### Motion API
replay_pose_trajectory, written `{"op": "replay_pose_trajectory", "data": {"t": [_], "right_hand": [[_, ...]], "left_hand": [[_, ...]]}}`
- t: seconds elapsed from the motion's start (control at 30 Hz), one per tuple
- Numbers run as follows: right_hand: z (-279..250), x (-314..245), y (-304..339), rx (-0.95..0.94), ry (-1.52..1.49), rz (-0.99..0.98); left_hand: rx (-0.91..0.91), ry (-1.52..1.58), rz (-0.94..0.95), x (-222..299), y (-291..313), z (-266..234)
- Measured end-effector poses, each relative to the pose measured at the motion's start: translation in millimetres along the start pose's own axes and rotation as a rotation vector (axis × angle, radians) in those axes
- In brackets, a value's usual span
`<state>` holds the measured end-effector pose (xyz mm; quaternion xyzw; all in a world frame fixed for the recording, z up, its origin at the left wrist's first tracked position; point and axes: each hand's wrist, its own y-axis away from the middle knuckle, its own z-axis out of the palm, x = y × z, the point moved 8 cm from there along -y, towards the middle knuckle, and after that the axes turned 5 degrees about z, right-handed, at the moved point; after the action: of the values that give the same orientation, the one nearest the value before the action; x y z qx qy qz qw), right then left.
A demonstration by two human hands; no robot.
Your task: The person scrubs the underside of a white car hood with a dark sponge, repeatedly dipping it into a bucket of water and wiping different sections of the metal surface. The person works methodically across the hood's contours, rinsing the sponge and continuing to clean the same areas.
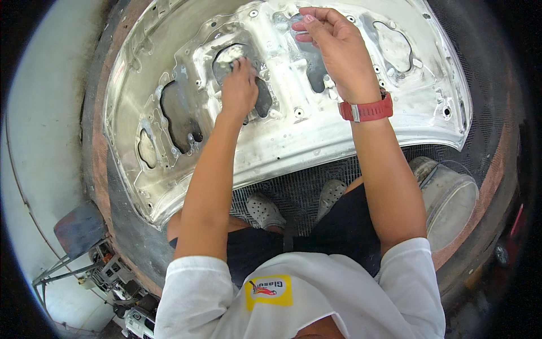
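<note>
A white car hood (324, 125) with oval and irregular cut-outs lies in front of me, its ribbed inner side up. My left hand (240, 87) reaches down over it, at the edge of a rounded cut-out left of the middle. Its fingers are blurred by motion, and whether they hold something small I cannot make out. Above the hood's right half hovers my right hand (339, 51), fingers loosely bent and apart, with nothing visible in them. A red watch (367, 111) circles that wrist.
Dark ribbed matting (288, 189) lies under the hood and my grey clogs (265, 211). A lidded round bucket (451, 206) stands by my right leg. Machinery on a metal frame (116, 271) is at the lower left, beside a pale wall (45, 124).
</note>
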<state>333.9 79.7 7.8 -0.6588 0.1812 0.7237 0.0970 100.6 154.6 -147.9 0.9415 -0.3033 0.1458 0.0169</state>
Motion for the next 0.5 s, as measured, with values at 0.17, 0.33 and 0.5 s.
{"op": "replay_pose_trajectory", "data": {"t": [0.17, 0.33, 0.5], "right_hand": [[-16.9, 1.9, -3.5, -0.052, -0.059, 0.045], [-19.5, 9.0, -1.6, -0.055, -0.06, 0.056], [-5.4, 3.6, 0.8, -0.134, -0.13, 0.015]], "left_hand": [[-0.126, -0.009, 0.25, 0.7, 14.7, -16.3], [-0.295, -0.128, -0.225, 8.4, -47.1, -3.4], [-0.076, -0.157, 0.37, -16.9, -19.7, -11.5]]}}
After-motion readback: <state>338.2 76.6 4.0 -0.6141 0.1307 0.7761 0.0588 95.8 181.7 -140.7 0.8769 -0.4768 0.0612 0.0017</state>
